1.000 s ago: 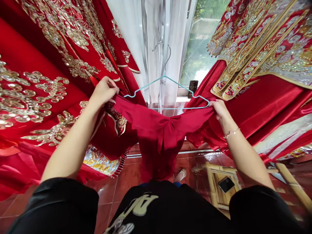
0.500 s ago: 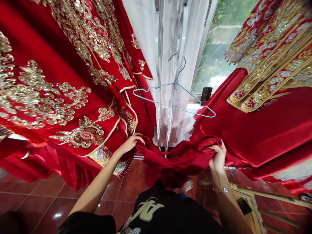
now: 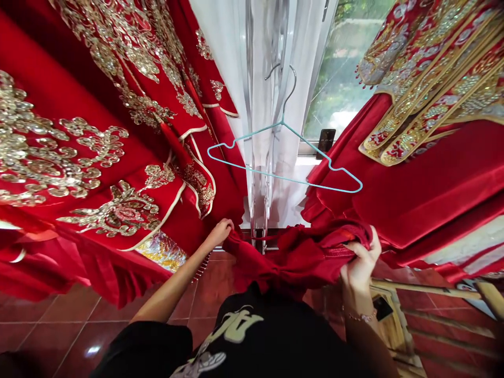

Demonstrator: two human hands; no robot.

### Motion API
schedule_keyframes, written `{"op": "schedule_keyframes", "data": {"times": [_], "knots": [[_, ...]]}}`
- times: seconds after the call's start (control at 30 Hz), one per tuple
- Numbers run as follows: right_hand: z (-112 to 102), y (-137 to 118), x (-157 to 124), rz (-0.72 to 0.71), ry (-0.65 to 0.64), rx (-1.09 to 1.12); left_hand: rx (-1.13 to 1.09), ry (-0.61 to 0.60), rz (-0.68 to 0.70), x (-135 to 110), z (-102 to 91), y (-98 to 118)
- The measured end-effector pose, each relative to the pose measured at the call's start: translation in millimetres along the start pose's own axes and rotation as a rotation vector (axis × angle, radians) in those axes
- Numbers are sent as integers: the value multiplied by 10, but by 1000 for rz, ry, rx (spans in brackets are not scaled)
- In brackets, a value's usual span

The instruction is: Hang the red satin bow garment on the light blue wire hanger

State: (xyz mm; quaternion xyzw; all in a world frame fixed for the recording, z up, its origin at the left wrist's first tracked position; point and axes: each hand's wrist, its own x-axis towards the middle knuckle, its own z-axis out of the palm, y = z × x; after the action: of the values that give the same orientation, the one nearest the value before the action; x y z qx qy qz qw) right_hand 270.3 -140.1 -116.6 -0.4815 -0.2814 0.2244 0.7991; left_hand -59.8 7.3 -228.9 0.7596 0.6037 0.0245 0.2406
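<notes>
A dark red garment (image 3: 275, 262) is stretched between my two hands, low in front of my body; its exact kind I cannot make out. My left hand (image 3: 221, 231) pinches its left edge. At the right, my right hand (image 3: 361, 257) grips a bunched, gathered part, with the fingers partly behind the cloth. A light blue wire hanger (image 3: 260, 172) with a bare metal hook hangs above the garment, apart from both hands.
Red gowns with gold beading (image 3: 126, 205) hang at the left, and another embroidered red gown (image 3: 425, 189) hangs at the right. Behind the hanger are a white curtain (image 3: 220, 26) and a window (image 3: 334, 79). A black phone (image 3: 326, 143) leans there. A wooden chair (image 3: 394, 336) stands at lower right.
My right hand has moved a little right and my left hand has closed more tightly on the cloth. The hanger appears larger and slightly turned. The view has shifted slightly.
</notes>
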Motion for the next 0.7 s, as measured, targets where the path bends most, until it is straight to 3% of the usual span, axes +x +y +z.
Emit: {"op": "schedule_keyframes", "data": {"times": [0.13,0.3,0.4,0.5,0.6,0.7], "knots": [[-84,132,-112,53,28,-15,-107,68,-7,-83,203,65],[-53,208,-214,70,-17,-76,-437,-61,-25,-93,444,172],[1,231,-248,61,-32,-84,-718,-114,-98,-101,485,202],[66,264,-280,77,-38,-43,-996,-69,-112,-209,443,278],[145,315,-326,146,-16,17,-1226,3,-63,-428,426,557],[229,370,-390,224,35,32,-1472,-20,122,-663,457,1041]]}}
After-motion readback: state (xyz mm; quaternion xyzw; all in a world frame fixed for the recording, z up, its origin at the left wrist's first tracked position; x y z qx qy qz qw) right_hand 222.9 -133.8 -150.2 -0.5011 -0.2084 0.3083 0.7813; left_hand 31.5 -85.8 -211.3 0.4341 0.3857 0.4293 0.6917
